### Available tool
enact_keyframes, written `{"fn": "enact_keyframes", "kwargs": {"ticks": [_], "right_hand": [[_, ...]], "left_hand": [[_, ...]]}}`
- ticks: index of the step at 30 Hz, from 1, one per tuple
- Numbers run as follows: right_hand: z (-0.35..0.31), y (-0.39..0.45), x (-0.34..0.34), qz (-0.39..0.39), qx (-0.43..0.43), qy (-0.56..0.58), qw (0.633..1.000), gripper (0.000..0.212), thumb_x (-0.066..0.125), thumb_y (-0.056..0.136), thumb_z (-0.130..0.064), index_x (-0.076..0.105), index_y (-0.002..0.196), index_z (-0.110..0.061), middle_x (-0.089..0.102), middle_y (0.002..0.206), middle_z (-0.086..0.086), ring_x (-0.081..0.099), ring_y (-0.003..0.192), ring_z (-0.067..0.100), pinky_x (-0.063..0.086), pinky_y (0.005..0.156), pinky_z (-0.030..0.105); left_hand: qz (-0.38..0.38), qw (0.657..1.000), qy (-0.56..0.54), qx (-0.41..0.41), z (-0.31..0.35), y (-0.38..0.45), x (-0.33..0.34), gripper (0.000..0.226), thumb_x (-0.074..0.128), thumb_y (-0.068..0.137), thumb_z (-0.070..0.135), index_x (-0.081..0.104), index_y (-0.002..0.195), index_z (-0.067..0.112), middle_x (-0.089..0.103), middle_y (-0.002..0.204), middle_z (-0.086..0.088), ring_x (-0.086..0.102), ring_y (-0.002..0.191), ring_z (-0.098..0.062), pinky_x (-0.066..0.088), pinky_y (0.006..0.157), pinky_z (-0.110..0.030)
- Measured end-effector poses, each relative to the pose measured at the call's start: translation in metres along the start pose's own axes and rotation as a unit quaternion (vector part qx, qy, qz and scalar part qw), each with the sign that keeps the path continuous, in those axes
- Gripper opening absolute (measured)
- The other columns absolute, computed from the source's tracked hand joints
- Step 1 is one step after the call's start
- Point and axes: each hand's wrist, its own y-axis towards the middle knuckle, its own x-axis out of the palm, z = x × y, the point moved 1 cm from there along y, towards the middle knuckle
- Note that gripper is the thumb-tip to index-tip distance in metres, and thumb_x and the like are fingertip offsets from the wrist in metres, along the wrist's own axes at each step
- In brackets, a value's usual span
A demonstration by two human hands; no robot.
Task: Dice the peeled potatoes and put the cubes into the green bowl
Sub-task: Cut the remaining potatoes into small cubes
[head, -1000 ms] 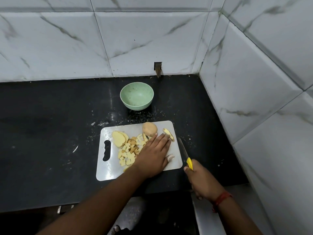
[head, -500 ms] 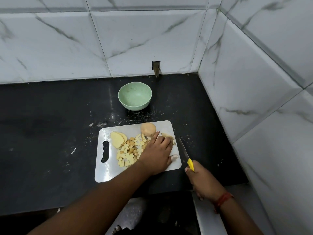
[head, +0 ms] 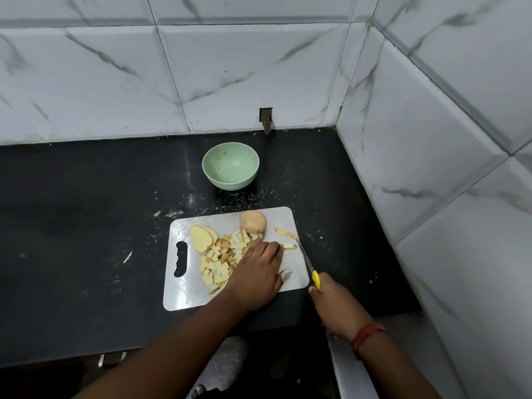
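Potato strip [head: 290,246] now uncovered | left hand [head: 259,272] slid back | knife [head: 309,264] unchanged

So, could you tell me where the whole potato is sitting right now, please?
In the head view, the whole potato sits at the far edge of the white cutting board, right of centre, just beyond the pile of potato cubes and nearer than the green bowl.

Bowl [head: 230,166] behind board [head: 184,295]; on board, whole potato [head: 253,222] behind cubes [head: 220,262], slices [head: 202,239] left.
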Motion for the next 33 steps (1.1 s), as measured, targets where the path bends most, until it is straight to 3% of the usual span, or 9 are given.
{"fn": "enact_keyframes", "kwargs": {"ticks": [4,10,16,21,26,30,33], "right_hand": [[-0.005,0.006,0.007,0.009,0.004,-0.025,1.000,0.016,0.038,0.103,-0.027,0.044,0.106,-0.013,0.060,0.098,0.010,0.061,0.081,0.022,0.050,0.069,0.034],[-0.009,0.028,0.019,-0.013,0.040,-0.074,0.996,0.022,0.040,0.100,-0.013,0.043,0.120,-0.006,0.060,0.117,0.018,0.061,0.104,0.030,0.039,0.076,0.028],[0.008,0.007,0.028,-0.023,0.021,-0.067,0.997,0.008,0.039,0.101,-0.014,0.040,0.108,-0.011,0.062,0.113,0.013,0.062,0.102,0.025,0.036,0.074,0.024],[-0.001,0.010,0.023,0.016,0.000,-0.052,0.998,0.018,0.039,0.103,-0.021,0.043,0.116,-0.009,0.063,0.108,0.015,0.063,0.095,0.026,0.043,0.073,0.030],[-0.014,0.030,0.030,-0.005,0.027,-0.090,0.996,0.027,0.040,0.098,-0.009,0.042,0.124,-0.006,0.062,0.115,0.018,0.062,0.101,0.029,0.044,0.076,0.031],[-0.005,0.021,0.035,-0.019,0.033,-0.101,0.994,0.037,0.041,0.099,-0.011,0.035,0.135,-0.005,0.061,0.113,0.012,0.058,0.091,0.020,0.040,0.074,0.028],[0.004,0.009,0.033,-0.009,0.014,-0.080,0.997,0.026,0.039,0.101,-0.015,0.042,0.125,-0.008,0.056,0.098,0.003,0.055,0.085,0.016,0.042,0.075,0.028]], "left_hand": [[-0.008,1.000,-0.016,-0.011,0.001,0.000,0.001,0.062,0.038,0.105,0.048,0.055,0.143,0.003,0.056,0.136,-0.009,0.049,0.128,-0.031,0.035,0.119,-0.048],[0.000,1.000,-0.018,-0.001,-0.001,0.000,0.003,0.059,0.042,0.105,0.045,0.056,0.143,0.002,0.057,0.134,-0.009,0.050,0.123,-0.030,0.036,0.118,-0.046],[-0.016,1.000,-0.022,-0.005,0.000,-0.001,0.002,0.060,0.041,0.105,0.045,0.051,0.147,0.002,0.053,0.139,-0.009,0.046,0.127,-0.030,0.037,0.117,-0.045],[-0.024,0.999,-0.029,-0.008,0.000,-0.002,0.004,0.061,0.039,0.106,0.045,0.048,0.148,0.002,0.051,0.142,-0.009,0.044,0.127,-0.029,0.035,0.118,-0.045],[-0.023,0.999,-0.031,-0.004,0.000,-0.001,0.004,0.062,0.039,0.106,0.045,0.049,0.148,0.001,0.051,0.141,-0.009,0.045,0.126,-0.028,0.035,0.118,-0.045],[-0.015,1.000,-0.026,-0.005,0.000,-0.002,0.005,0.062,0.038,0.105,0.046,0.051,0.146,0.001,0.053,0.140,-0.009,0.046,0.125,-0.028,0.037,0.118,-0.044],[-0.027,0.999,-0.031,-0.003,-0.003,-0.004,0.004,0.064,0.035,0.106,0.047,0.047,0.150,0.002,0.049,0.146,-0.011,0.044,0.132,-0.030,0.033,0.120,-0.045]]}}
